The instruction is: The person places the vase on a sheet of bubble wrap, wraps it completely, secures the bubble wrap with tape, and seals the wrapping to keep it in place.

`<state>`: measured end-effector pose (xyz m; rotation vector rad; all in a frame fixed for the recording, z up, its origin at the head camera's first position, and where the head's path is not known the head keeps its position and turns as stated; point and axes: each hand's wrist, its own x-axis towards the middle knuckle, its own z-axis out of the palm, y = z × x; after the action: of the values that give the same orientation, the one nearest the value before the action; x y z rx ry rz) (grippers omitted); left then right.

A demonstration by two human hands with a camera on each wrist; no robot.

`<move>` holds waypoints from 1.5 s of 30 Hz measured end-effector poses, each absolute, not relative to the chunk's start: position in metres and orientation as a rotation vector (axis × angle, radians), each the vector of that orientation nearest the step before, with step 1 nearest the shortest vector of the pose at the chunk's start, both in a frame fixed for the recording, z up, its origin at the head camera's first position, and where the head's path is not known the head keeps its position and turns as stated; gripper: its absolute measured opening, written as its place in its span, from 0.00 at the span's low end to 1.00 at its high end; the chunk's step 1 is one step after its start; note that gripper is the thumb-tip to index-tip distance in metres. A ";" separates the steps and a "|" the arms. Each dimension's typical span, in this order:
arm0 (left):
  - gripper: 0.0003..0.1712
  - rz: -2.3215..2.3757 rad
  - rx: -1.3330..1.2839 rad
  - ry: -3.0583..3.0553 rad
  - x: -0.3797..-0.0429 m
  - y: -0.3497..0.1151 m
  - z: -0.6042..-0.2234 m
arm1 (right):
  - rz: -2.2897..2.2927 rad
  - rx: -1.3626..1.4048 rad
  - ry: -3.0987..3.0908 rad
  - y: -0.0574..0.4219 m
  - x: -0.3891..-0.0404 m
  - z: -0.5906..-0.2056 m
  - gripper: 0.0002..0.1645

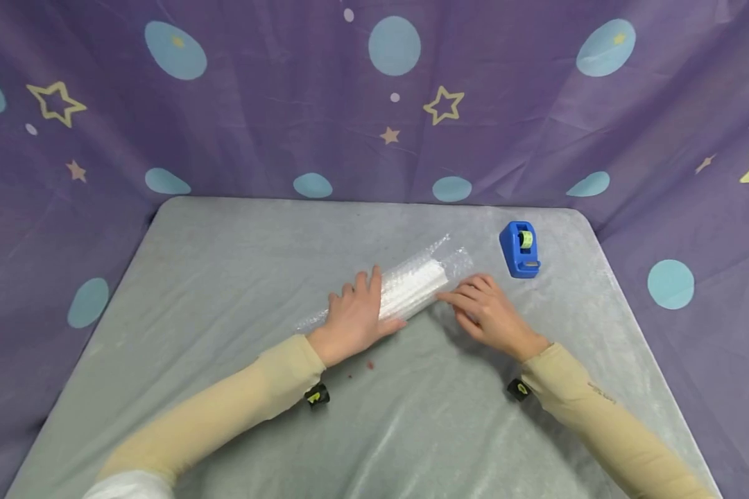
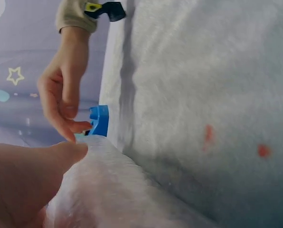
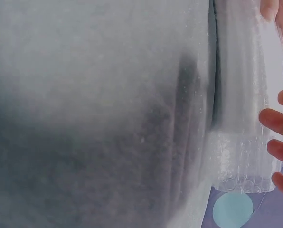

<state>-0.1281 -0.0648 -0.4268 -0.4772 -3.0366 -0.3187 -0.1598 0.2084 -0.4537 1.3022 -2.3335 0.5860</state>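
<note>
A white bundle rolled in clear bubble wrap (image 1: 415,287) lies slantwise on the table, its loose see-through wrap flaring at the far right end. My left hand (image 1: 357,315) holds the roll near its middle, fingers over the far side and thumb (image 2: 70,154) along the near side. Close to the roll's right end is my right hand (image 1: 489,315), palm down, with the index fingertip at the wrap's edge. Its spread fingers (image 3: 277,121) show beside the wrap in the right wrist view. The underside of the roll is hidden.
A blue tape dispenser (image 1: 519,251) with a greenish roll stands at the back right of the grey cloth-covered table (image 1: 237,256). Small red marks (image 2: 264,151) dot the cloth near the left wrist. Purple patterned curtains (image 1: 324,90) enclose the back and sides.
</note>
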 end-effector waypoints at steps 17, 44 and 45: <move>0.46 -0.957 -0.719 -3.321 -0.137 -0.128 -0.402 | 0.609 1.261 -2.442 0.211 -0.152 -0.458 0.21; 0.40 -1.229 -0.692 -3.340 -0.140 -0.140 -0.413 | 0.576 1.199 -2.558 0.211 -0.150 -0.467 0.16; 0.41 -1.235 -0.679 -3.339 -0.139 -0.140 -0.413 | 0.576 1.200 -2.559 0.210 -0.150 -0.468 0.16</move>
<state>-0.1386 -0.1395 -0.4134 -0.6785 -3.3387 -1.2349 -0.1498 0.2105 -0.4675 1.2004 -2.5586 0.5763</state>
